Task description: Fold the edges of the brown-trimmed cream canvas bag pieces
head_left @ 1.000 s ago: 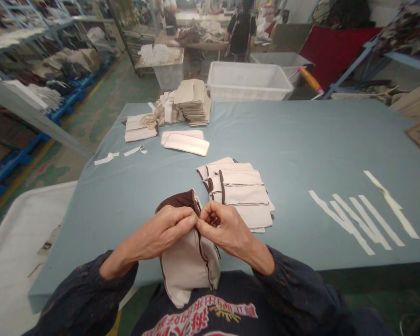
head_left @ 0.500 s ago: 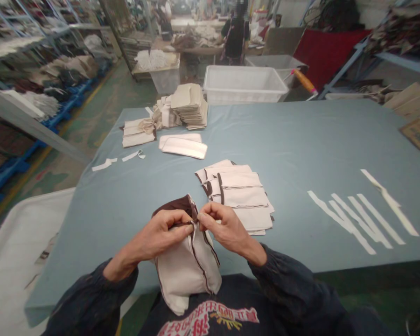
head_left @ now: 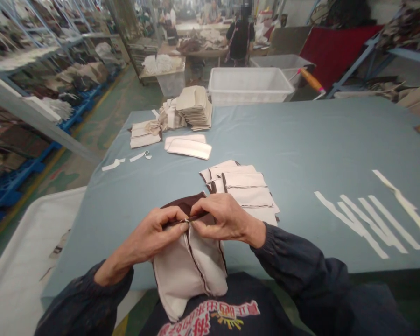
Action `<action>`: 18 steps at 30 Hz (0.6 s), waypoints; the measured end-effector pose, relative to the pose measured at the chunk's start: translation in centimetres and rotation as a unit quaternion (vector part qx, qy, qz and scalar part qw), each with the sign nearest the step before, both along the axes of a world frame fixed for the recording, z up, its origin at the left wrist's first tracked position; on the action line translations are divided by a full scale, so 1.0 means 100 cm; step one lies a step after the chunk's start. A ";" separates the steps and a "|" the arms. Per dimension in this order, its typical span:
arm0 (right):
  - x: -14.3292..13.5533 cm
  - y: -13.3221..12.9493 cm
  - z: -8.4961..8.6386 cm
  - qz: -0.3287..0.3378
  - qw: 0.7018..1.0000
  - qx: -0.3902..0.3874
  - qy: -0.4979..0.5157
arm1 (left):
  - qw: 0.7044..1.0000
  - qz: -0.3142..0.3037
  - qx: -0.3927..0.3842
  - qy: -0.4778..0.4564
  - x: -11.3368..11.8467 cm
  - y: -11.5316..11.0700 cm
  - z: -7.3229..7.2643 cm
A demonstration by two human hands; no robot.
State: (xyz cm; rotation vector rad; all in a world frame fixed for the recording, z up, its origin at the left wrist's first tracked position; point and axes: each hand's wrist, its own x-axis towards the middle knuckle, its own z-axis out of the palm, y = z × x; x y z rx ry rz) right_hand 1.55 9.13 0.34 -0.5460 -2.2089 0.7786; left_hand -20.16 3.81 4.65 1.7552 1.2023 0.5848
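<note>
A cream fabric bag (head_left: 180, 266) with dark brown edging and a brown inside hangs over the table's front edge, against my dark clothing. My left hand (head_left: 157, 233) pinches the bag's top edge near the middle seam. Close beside it, my right hand (head_left: 224, 217) grips the same rim with thumb and fingers. The two sets of fingertips nearly meet at the seam. Just beyond my right hand lies a fanned pile of similar cream pieces with brown trim (head_left: 248, 189).
White strips (head_left: 364, 224) lie on the blue-green table (head_left: 301, 149) at right. Far left hold a beige stack (head_left: 196, 109), two pale panels (head_left: 189, 148) and short strips. Beyond stand a white bin (head_left: 250, 84) and a person (head_left: 241, 39).
The view has shifted slightly. My right hand has turned flatter over the bag's rim, and the bag's opening is spread wider, with its top edge drawn to the right.
</note>
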 end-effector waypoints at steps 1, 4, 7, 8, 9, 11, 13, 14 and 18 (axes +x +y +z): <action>0.002 -0.001 0.002 0.004 1.000 -0.006 -0.001 | 1.000 -0.003 -0.011 -0.004 -0.003 -0.001 -0.001; 0.008 -0.006 0.008 0.029 0.999 -0.021 0.010 | 1.000 -0.012 -0.027 -0.011 -0.007 -0.005 -0.004; 0.009 -0.013 0.010 0.041 0.999 -0.025 0.012 | 0.999 -0.022 -0.031 -0.004 -0.007 -0.008 -0.006; 0.009 -0.016 0.010 0.038 0.999 -0.028 0.011 | 0.999 -0.027 -0.034 -0.001 -0.007 -0.008 -0.006; 0.009 -0.018 0.010 0.035 0.999 -0.034 0.011 | 0.999 -0.030 -0.037 0.001 -0.006 -0.009 -0.005; 0.009 -0.023 0.010 0.029 0.998 -0.059 0.012 | 0.998 -0.036 -0.041 0.006 -0.006 -0.010 -0.004; 0.011 -0.027 0.009 0.028 0.995 -0.092 0.010 | 0.998 -0.041 -0.042 0.009 -0.004 -0.011 -0.002; 0.011 -0.029 0.009 0.026 0.994 -0.102 0.011 | 0.998 -0.043 -0.044 0.010 -0.004 -0.012 -0.001; 0.014 -0.036 0.009 0.016 0.995 -0.101 0.019 | 0.996 -0.061 -0.065 0.006 -0.002 -0.012 -0.001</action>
